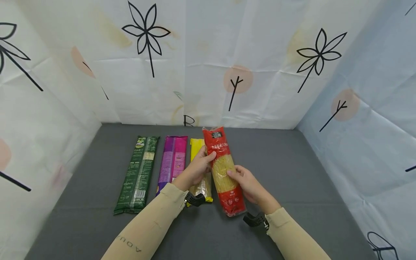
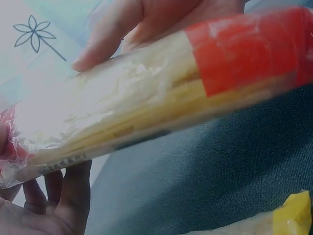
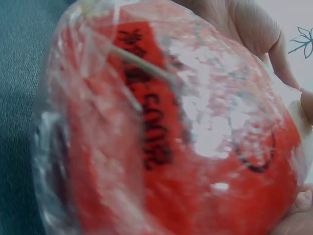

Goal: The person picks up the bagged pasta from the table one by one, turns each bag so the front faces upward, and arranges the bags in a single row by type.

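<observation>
Both hands hold a red packet of dried noodles [image 1: 223, 169], tilted, its long yellow strands showing through the clear middle. My left hand [image 1: 199, 167] grips its upper left side, thumb across the front. On the lower right side, my right hand [image 1: 248, 182] holds it with the thumb on the clear part. In the left wrist view the noodle packet [image 2: 146, 93] stretches across between the two hands. The packet's red bottom end [image 3: 195, 122] fills the right wrist view, with black print on the clear wrap. Behind the left hand lies a yellow packet [image 1: 204, 187], partly hidden.
Left of the yellow packet, a purple and pink packet [image 1: 173, 159] and a dark green packet [image 1: 138, 173] lie side by side on the grey tabletop [image 1: 292, 180]. White patterned cloth [image 1: 208, 54] stands behind and along both sides. Each wrist wears a black band [image 1: 255, 219].
</observation>
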Motion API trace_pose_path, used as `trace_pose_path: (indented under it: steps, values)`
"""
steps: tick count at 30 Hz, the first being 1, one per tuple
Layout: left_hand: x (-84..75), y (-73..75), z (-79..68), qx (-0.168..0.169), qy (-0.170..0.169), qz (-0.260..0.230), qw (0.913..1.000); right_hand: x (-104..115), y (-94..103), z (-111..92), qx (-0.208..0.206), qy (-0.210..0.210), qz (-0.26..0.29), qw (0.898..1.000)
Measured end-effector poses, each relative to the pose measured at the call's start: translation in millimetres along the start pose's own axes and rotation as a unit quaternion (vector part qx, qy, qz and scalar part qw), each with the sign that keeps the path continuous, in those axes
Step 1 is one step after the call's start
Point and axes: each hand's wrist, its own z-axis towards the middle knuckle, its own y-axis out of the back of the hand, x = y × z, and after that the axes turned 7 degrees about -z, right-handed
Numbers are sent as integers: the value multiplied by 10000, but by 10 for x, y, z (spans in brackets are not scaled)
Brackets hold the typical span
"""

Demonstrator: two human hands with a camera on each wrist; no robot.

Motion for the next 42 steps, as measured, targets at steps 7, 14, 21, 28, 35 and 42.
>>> trace_pose_path:
  steps: [7, 14, 21, 28, 35, 42]
  values:
    - [35, 11, 12, -173, 44, -58, 9998, 11, -62, 11, -622, 108, -239, 9977]
    - [95, -46, 4, -866, -240, 766, 9930, -36, -90, 10, -1449, 522, -1009, 9829]
    - [163, -159, -25, -942, -708, 1225, 9855, -51, -19, 23, -1783, 633, -1096, 9758]
    - [351, -305, -69, -528, -639, 2063, 9750, -52, 125, 60, -2155, 552, -984, 9700]
    - [566, -472, -75, -35, -429, 2595, 9648, -104, 353, 130, -2418, 108, -715, 9676]
    - [746, -601, -53, 267, -267, 3037, 9520, -170, 558, 203, -2564, -316, -769, 9630]
